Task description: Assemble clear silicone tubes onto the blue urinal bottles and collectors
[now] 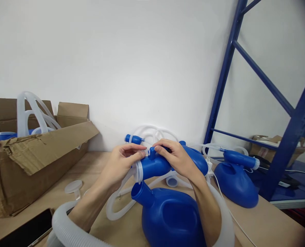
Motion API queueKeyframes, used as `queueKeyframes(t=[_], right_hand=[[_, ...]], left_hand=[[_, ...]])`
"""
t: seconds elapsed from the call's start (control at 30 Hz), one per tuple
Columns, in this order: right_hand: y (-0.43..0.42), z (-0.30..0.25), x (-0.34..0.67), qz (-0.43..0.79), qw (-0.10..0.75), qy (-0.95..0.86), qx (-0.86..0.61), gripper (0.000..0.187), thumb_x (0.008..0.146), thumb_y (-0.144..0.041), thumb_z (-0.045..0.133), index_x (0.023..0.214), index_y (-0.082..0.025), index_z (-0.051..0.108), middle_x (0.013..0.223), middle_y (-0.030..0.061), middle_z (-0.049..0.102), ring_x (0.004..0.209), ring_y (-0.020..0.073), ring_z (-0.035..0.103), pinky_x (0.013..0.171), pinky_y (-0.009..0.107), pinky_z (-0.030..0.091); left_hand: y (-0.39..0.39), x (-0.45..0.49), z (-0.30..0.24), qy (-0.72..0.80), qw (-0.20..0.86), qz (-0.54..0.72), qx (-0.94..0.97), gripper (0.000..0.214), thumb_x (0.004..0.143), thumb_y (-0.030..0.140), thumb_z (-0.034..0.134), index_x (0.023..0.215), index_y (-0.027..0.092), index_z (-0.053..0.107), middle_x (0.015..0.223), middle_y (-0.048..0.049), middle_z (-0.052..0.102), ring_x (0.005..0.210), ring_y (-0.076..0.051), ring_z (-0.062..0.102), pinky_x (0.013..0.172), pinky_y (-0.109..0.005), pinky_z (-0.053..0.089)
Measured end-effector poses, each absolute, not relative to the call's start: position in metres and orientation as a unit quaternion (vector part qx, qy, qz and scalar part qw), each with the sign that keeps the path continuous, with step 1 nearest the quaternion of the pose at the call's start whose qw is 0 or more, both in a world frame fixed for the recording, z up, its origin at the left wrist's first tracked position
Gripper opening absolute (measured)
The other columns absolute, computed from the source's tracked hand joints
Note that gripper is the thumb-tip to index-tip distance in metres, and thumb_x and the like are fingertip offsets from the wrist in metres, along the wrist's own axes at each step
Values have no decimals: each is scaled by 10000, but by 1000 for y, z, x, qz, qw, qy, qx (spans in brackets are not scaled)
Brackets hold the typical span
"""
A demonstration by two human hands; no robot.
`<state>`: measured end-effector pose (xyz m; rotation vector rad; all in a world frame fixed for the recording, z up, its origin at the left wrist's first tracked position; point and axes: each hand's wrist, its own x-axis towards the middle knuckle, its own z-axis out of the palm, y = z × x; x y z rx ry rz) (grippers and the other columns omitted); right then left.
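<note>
White wall, brown tabletop (265,223), blue plastic bottle (155,167) held just above it. Left hand (121,163) fingers pinch some white bit at its neck, right hand (179,158) fingers curl over, hiding the rest.

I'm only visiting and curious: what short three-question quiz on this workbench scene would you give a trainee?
1. True or false: the left hand and right hand both touch one blue bottle.
2. The cardboard box lies: A) left of the hands, B) right of them, C) under the table.
3. Fill in: the ribbed hose nearest the camera is ____.
Key: 1 true; 2 A; 3 white.
</note>
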<state>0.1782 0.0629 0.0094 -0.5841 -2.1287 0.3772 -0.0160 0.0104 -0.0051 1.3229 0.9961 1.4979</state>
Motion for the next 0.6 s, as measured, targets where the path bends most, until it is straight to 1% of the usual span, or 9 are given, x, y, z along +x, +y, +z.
queueKeyframes(t=[0.07, 0.13, 0.2, 0.23, 0.33, 0.43, 0.6], right_hand=[[57, 12, 177, 134, 430, -860, -241, 280, 968, -457, 582, 890, -221, 712, 865, 23, 723, 799, 188, 644, 757, 297, 470], [51, 13, 176, 102, 431, -863, -242, 307, 882, -522, 676, 864, -216, 691, 816, 24, 703, 744, 189, 626, 722, 305, 463], [47, 13, 174, 57, 439, -862, -246, 333, 808, -534, 747, 838, -214, 663, 793, 23, 684, 721, 190, 612, 720, 316, 457], [46, 13, 173, 35, 444, -859, -253, 329, 796, -523, 758, 828, -214, 649, 792, 23, 678, 722, 191, 608, 724, 321, 454], [46, 10, 170, -6, 452, -850, -271, 260, 794, -446, 742, 813, -221, 612, 794, 23, 673, 727, 196, 609, 721, 326, 447], [48, 8, 168, -20, 460, -845, -272, 211, 770, -389, 717, 795, -221, 591, 770, 20, 664, 718, 200, 608, 707, 327, 440], [56, 7, 171, 38, 456, -855, -242, 207, 855, -415, 594, 828, -211, 618, 801, 29, 679, 731, 198, 612, 722, 331, 440]], left_hand=[[9, -15, -6, 403, 415, 604, 548, 276, 665, 360, 859, 864, 178, 798, 855, -46, 767, 839, -178, 672, 756, -278, 527], [7, -14, -6, 407, 390, 606, 562, 266, 674, 350, 850, 872, 180, 799, 867, -49, 769, 869, -190, 674, 782, -287, 521], [6, -14, -6, 408, 374, 608, 569, 248, 686, 340, 838, 875, 184, 799, 886, -49, 772, 888, -192, 675, 794, -286, 514], [5, -14, -6, 409, 370, 609, 570, 244, 690, 341, 836, 874, 185, 799, 890, -49, 772, 890, -191, 674, 796, -285, 512], [5, -15, -6, 412, 363, 611, 570, 256, 688, 354, 840, 871, 181, 797, 852, -47, 764, 856, -180, 665, 777, -280, 507], [4, -16, -4, 410, 372, 613, 564, 267, 675, 360, 852, 860, 176, 797, 819, -41, 754, 814, -161, 648, 746, -262, 502], [4, -18, 1, 390, 442, 582, 560, 212, 676, 347, 860, 788, 181, 791, 799, -26, 756, 772, -130, 643, 709, -219, 505]])
